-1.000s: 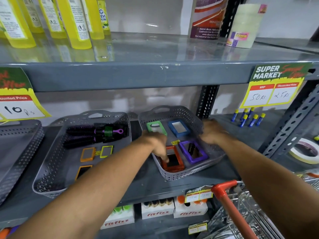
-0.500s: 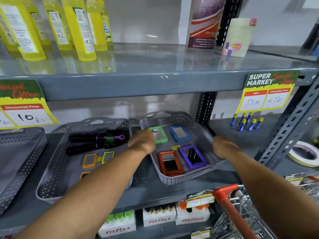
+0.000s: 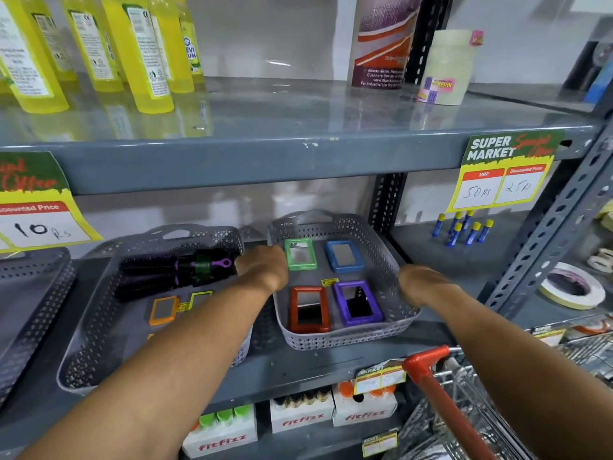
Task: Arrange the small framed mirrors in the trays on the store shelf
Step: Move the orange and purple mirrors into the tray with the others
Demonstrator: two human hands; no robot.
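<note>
A grey perforated tray [image 3: 345,340] stands on the middle shelf and holds a green-framed mirror [image 3: 299,254], a blue one [image 3: 343,256], a red one [image 3: 309,308] and a purple one [image 3: 357,303], all lying flat. My left hand [image 3: 263,267] grips the tray's left rim beside the green mirror. On the tray's right rim my right hand [image 3: 419,283] is closed. A larger grey tray [image 3: 99,313] to the left carries an orange-framed mirror [image 3: 163,308], a yellow-green one [image 3: 201,297] partly behind my forearm, and black hair brushes [image 3: 172,270].
A third grey tray [image 3: 30,293] is at the far left. Blue glue sticks [image 3: 464,229] and tape rolls [image 3: 570,288] lie right of the upright. A red cart handle [image 3: 434,390] is at lower right. Yellow bottles [image 3: 142,51] line the upper shelf. Price tags [image 3: 501,174] hang from its edge.
Both hands left the mirrors inside the tray and moved out to its left and right rims. The red mirror now lies uncovered. The view has shifted slightly.
</note>
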